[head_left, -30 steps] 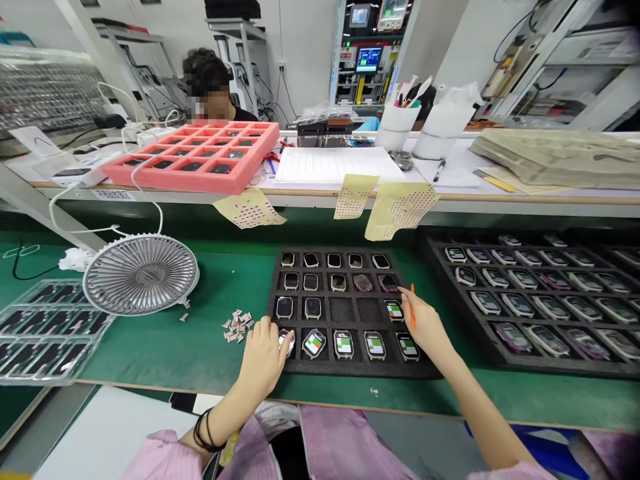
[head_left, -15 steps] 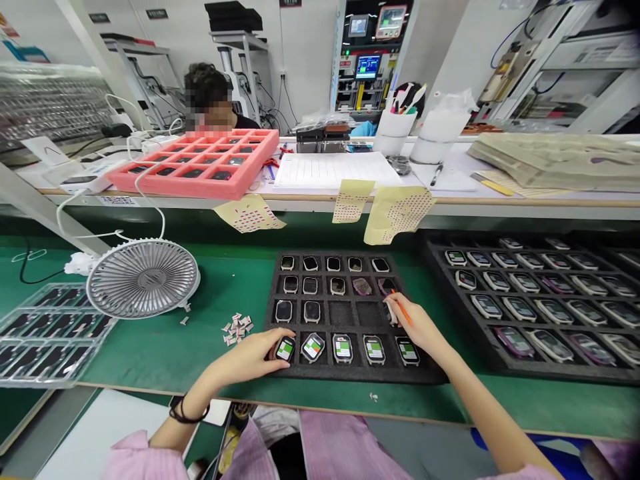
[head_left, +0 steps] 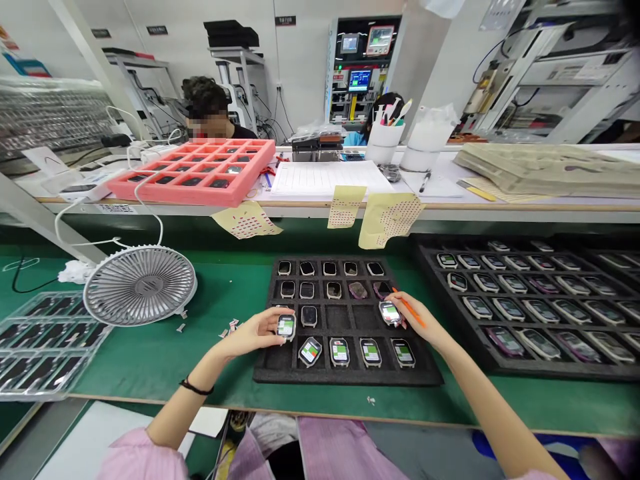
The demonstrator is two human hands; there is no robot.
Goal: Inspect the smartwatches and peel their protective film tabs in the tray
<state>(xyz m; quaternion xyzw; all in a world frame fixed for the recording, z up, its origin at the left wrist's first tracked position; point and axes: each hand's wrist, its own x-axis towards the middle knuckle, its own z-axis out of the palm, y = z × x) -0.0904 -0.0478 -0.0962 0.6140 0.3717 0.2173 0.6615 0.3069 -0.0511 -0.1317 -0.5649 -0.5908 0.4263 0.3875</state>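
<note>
My left hand (head_left: 265, 329) grips a smartwatch case (head_left: 287, 327) with a lit green and white screen, held above the left side of the black foam tray (head_left: 345, 381). Below it, the front-left compartment of that tray is bare. Between the fingers of my right hand (head_left: 411, 319) is another lit smartwatch case (head_left: 389, 313), at the right end of the third row. The same hand also holds a slim orange tool (head_left: 409, 308), its kind unclear. Several lit watch cases (head_left: 340, 351) lie in the front row, and dark-screened ones (head_left: 330, 269) fill the rows behind.
A second black tray of watch cases (head_left: 530, 311) stands to the right. At left are a grey fan (head_left: 141, 283) and a clear tray of dark parts (head_left: 40, 340). Small labels (head_left: 233, 325) lie near my left hand. The shelf behind bears a pink foam tray (head_left: 235, 197).
My left hand has lifted the watch case out of the front-left compartment. My right hand has raised its watch, so the lit screen now shows. The view has shifted slightly.
</note>
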